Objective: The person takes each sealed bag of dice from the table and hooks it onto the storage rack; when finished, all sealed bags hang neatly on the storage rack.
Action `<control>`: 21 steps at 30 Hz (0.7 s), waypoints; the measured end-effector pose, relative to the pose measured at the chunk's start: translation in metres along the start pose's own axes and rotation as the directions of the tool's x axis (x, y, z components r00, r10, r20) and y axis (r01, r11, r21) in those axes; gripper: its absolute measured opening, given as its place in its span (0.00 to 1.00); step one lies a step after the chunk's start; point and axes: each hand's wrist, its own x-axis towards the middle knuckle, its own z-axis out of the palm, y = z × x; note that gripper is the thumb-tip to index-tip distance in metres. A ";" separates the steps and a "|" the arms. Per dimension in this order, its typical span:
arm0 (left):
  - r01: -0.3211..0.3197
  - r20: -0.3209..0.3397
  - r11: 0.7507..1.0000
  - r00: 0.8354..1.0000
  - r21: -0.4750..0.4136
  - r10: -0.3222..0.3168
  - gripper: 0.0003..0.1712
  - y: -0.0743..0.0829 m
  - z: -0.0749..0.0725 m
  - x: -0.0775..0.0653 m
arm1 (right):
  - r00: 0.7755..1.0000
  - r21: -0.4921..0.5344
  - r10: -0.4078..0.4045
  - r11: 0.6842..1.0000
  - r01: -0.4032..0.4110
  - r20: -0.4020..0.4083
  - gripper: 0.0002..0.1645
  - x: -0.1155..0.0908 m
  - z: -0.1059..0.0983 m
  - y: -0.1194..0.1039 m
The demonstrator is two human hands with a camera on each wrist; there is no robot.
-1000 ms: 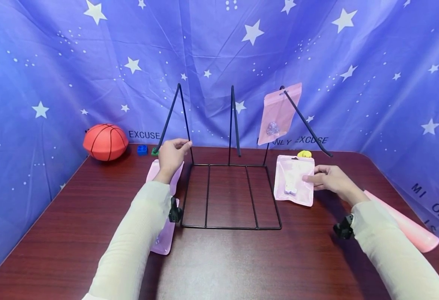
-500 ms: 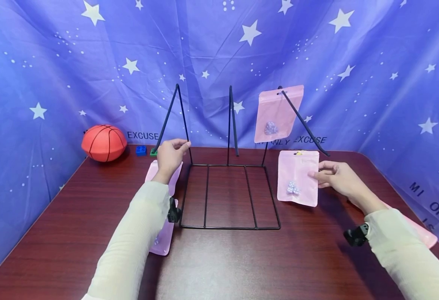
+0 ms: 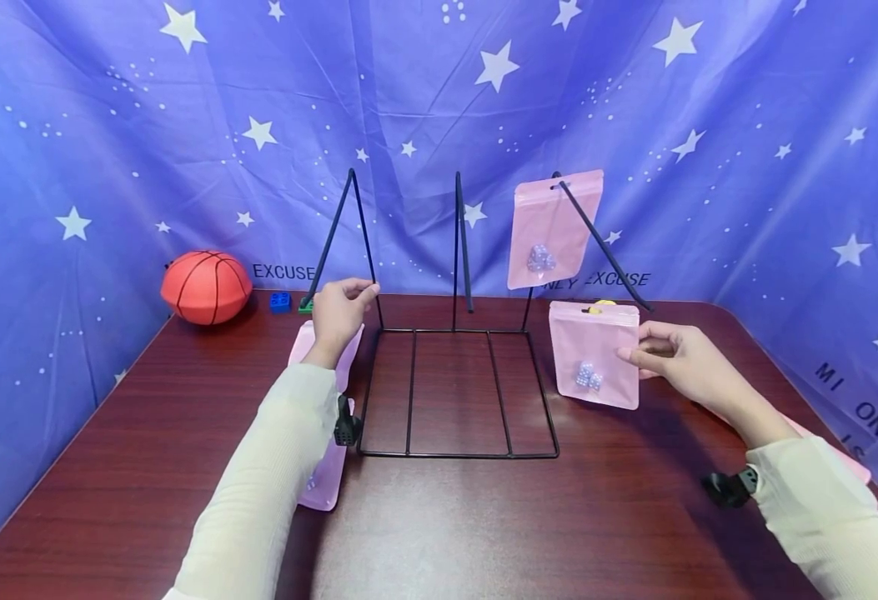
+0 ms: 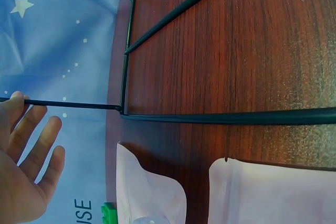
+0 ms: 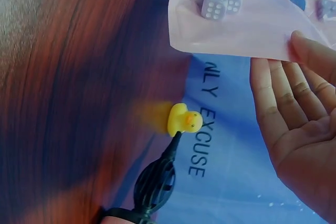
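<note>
My left hand [image 3: 339,317] pinches the left upright of a black wire display rack [image 3: 454,455] with thumb and fingertip; its other fingers are spread loosely in the left wrist view. To the right of the rack, my right hand [image 3: 682,362] holds a pink zip bag [image 3: 596,342] by its side edge, thumb in front. Spotted dice [image 5: 220,3] show inside that bag, and its top has a hang hole. Another pink bag with dice [image 3: 547,221] hangs from the rack's right hook. The left and middle hooks bear nothing.
Pink bags [image 3: 323,483] lie left of the rack, partly behind my left arm. A toy basketball [image 3: 207,287], a blue block [image 3: 280,302] and a green block [image 4: 109,213] are at the back left. Rear right sits a yellow duck [image 5: 184,119], beside a black bulb-shaped tip [image 5: 155,182].
My right hand has raised its bag off the table, turning its front more toward the head camera. The hanging bag has swung slightly. My left hand keeps its grip on the rack.
</note>
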 end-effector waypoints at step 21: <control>0.000 -0.007 1.000 1.000 -0.011 0.000 0.17 -0.001 0.001 0.001 | 0.971 -0.180 -0.216 0.964 0.195 -0.105 0.12 -0.040 0.000 -0.046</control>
